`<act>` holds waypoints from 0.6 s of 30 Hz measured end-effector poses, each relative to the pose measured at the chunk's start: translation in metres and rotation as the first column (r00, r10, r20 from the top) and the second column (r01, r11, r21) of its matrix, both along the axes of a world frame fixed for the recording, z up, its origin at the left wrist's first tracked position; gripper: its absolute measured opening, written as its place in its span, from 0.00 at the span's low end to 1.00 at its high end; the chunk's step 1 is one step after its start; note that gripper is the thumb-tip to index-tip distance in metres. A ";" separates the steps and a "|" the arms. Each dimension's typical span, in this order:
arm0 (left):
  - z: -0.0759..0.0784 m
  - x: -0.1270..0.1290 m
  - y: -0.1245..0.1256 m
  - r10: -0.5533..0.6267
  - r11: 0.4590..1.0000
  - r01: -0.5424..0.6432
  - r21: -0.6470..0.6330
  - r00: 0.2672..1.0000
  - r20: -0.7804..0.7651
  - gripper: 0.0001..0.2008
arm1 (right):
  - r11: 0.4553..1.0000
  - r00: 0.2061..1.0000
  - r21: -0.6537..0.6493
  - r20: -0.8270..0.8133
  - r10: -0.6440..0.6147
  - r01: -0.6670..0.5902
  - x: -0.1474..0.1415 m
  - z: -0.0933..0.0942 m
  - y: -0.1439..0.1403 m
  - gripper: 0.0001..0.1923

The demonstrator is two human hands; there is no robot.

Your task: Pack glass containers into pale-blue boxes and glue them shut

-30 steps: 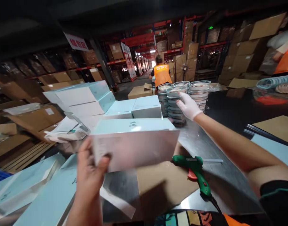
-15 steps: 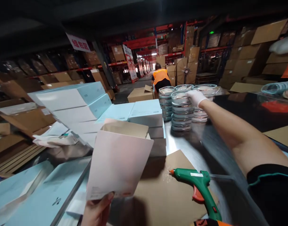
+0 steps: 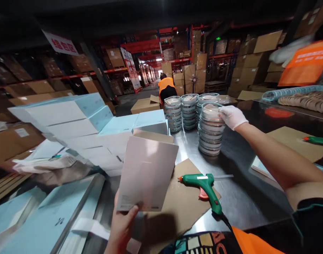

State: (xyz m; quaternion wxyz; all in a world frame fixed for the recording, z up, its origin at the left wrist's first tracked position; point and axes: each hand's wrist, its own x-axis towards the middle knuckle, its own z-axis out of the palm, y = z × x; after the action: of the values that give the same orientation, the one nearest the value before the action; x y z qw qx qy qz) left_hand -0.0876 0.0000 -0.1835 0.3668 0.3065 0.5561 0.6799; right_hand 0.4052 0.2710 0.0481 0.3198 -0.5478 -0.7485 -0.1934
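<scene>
The left hand (image 3: 123, 225) pinches an open box (image 3: 147, 173) by its lower corner, above the table's near edge. The gloved right hand (image 3: 232, 116) grips a tall stack of lidded dishes (image 3: 210, 130) mid-table; a sideways tug could topple it.

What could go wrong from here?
1. The right hand grips only the top of the tin stack; the lower tins could slide and topple.
2. The left hand pinches the open box by one bottom corner, so it may tip or slip.
3. The glue gun lies beneath the reaching arm and may be hot.
</scene>
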 end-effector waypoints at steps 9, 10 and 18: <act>0.003 0.032 -0.011 -0.110 0.990 0.112 0.085 0.994 -0.026 0.57 | 0.942 0.851 0.268 -0.428 0.305 -0.203 -0.043 0.058 -0.124 0.13; 0.000 0.036 -0.010 -0.124 0.989 0.127 0.072 0.991 -0.049 0.57 | 0.905 0.786 0.250 -0.450 0.423 -0.344 -0.054 0.058 -0.150 0.13; -0.044 0.061 -0.008 -0.297 0.947 0.293 0.129 0.955 0.015 0.54 | 0.710 0.710 -0.051 -0.131 0.692 -0.702 -0.109 0.047 -0.264 0.14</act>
State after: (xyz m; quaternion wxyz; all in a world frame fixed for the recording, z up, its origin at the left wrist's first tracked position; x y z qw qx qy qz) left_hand -0.0263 -0.0082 -0.2274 0.4540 0.3967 0.4539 0.6561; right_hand 0.2965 0.0069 0.0953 0.3798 -0.2485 -0.8910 0.0065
